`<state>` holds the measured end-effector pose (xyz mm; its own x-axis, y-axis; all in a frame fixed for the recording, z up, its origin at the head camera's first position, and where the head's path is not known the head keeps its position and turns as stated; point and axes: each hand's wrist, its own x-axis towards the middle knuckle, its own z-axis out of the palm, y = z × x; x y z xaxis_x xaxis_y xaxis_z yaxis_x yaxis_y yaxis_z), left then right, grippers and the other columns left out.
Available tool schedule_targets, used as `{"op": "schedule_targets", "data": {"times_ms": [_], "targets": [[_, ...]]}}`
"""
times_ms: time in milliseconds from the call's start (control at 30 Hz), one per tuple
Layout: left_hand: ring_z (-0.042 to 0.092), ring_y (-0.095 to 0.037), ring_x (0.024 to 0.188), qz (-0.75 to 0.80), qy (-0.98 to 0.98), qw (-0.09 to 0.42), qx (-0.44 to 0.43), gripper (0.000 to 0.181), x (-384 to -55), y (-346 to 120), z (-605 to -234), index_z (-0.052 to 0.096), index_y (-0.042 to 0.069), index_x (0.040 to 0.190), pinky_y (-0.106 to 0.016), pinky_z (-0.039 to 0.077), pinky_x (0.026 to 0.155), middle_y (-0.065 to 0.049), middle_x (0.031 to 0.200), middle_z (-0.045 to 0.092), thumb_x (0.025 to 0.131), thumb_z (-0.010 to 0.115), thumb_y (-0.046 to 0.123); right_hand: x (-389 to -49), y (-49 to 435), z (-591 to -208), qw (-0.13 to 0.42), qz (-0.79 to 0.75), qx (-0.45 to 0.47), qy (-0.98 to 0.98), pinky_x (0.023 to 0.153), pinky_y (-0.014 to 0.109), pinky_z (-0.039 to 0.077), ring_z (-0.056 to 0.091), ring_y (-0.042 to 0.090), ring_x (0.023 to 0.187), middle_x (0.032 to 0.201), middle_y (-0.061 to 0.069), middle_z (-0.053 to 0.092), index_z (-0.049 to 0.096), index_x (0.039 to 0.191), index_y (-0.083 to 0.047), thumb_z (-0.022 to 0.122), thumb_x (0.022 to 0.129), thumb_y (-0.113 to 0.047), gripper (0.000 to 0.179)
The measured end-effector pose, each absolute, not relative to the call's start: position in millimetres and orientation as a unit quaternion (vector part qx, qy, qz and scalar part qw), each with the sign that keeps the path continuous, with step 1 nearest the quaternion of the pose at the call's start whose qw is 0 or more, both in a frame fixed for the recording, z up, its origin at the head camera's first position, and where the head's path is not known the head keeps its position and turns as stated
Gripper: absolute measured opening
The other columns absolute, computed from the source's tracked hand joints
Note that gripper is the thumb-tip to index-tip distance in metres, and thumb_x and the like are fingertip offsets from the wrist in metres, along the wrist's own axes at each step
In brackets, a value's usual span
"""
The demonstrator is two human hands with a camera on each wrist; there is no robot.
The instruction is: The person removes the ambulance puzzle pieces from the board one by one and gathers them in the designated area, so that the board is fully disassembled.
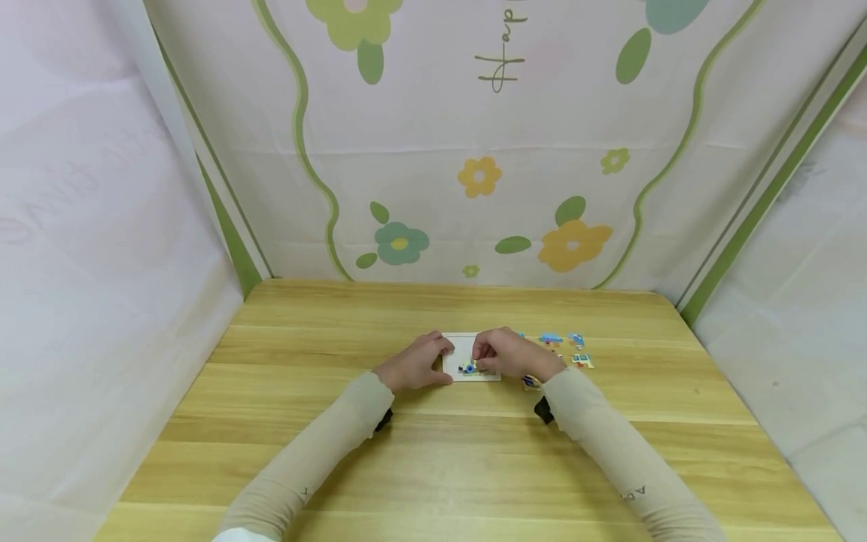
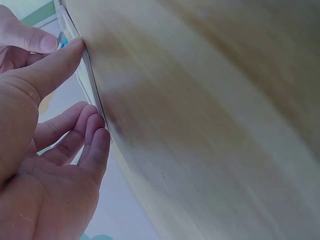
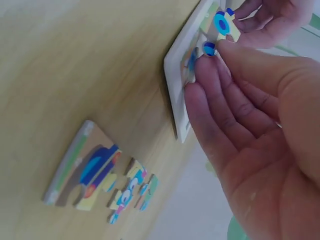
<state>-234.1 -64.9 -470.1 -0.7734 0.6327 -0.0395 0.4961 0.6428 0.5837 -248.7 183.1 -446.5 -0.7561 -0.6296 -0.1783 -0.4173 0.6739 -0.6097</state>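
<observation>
A small white puzzle board [image 1: 460, 345] lies on the table between the hands. My left hand [image 1: 418, 363] holds its left side, thumb near the front corner and fingertips along the edge, as the left wrist view shows. My right hand [image 1: 509, 352] is over the board's right part. Between its thumb and fingers it pinches a yellow jigsaw piece with a blue ring [image 3: 221, 23], tilted above the board in the right wrist view. Some coloured pieces lie in the board, partly hidden by the right fingers.
Loose jigsaw pieces lie on the wooden table [image 1: 460, 452] right of the board, among them a blue one [image 1: 551, 338] and a yellow one [image 1: 582, 360]. A larger edge piece [image 3: 90, 167] lies nearer the right wrist. Flower-patterned cloth [image 1: 433, 188] walls the back and sides.
</observation>
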Motion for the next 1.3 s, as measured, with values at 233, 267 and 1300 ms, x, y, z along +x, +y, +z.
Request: {"op": "schedule_targets", "data": {"times_ms": [233, 267, 1300], "targets": [[0.053, -0.024, 0.116, 0.274, 0.901, 0.116, 0.317, 0.051, -235, -65, -472, 0.061, 0.0, 0.136, -0.041, 0.048, 0.105, -0.011, 0.133, 0.059, 0.095, 0.082, 0.023, -252, 192, -450, 0.156, -0.291, -0.292, 0.898, 0.079, 0.027, 0.057, 0.065, 0.009, 0.086, 0.095, 0.0, 0.072, 0.069, 0.098, -0.012, 0.069, 0.103, -0.009, 0.005], [0.053, -0.024, 0.116, 0.272, 0.901, 0.115, 0.317, 0.051, -235, -65, -472, 0.062, 0.0, 0.135, -0.041, 0.048, 0.105, -0.011, 0.133, 0.059, 0.095, 0.082, 0.023, -253, 195, -449, 0.151, -0.29, -0.29, 0.899, 0.079, 0.028, 0.057, 0.065, 0.009, 0.086, 0.095, 0.0, 0.072, 0.069, 0.098, -0.013, 0.07, 0.102, -0.009, 0.006], [0.053, -0.023, 0.12, 0.265, 0.902, 0.12, 0.32, 0.052, -233, -66, -470, 0.06, 0.0, 0.137, -0.04, 0.047, 0.109, -0.01, 0.136, 0.058, 0.095, 0.081, 0.023, -219, 343, -426, 0.134, -0.308, -0.239, 0.911, 0.075, 0.025, 0.055, 0.066, 0.018, 0.087, 0.096, 0.004, 0.071, 0.07, 0.098, -0.008, 0.067, 0.104, -0.009, 0.007]]}}
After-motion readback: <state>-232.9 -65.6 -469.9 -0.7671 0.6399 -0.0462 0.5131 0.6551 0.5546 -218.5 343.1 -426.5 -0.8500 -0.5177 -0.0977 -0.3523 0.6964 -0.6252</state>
